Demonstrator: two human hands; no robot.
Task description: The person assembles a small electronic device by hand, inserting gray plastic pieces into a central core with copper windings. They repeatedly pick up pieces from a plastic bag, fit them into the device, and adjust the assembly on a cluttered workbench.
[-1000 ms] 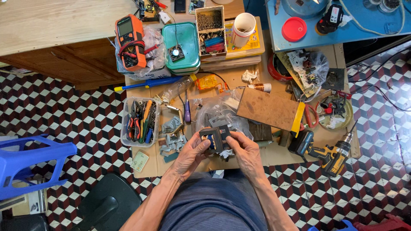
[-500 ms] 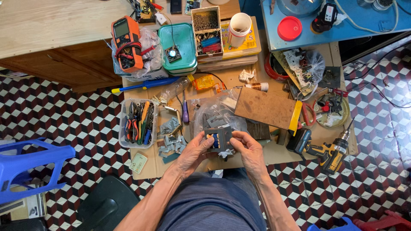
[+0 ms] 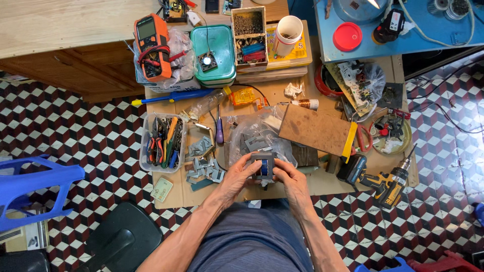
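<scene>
bench [image 3: 322, 184]: low cardboard top, parts spread within reach | tool tray [image 3: 162, 142]: left of hands | left hand [image 3: 236, 177] + right hand [image 3: 292, 182]: both clenched on small transformer core [image 3: 263, 166], raised over near bench edge for close view

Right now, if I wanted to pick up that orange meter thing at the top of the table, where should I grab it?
Grab the orange meter by its two long sides, around the lower half, coming down from above. It lies flat, face up, on a crinkly plastic bag, so the narrow sides are free. Red leads loop across its middle; take hold past them so they don't snag.
</scene>
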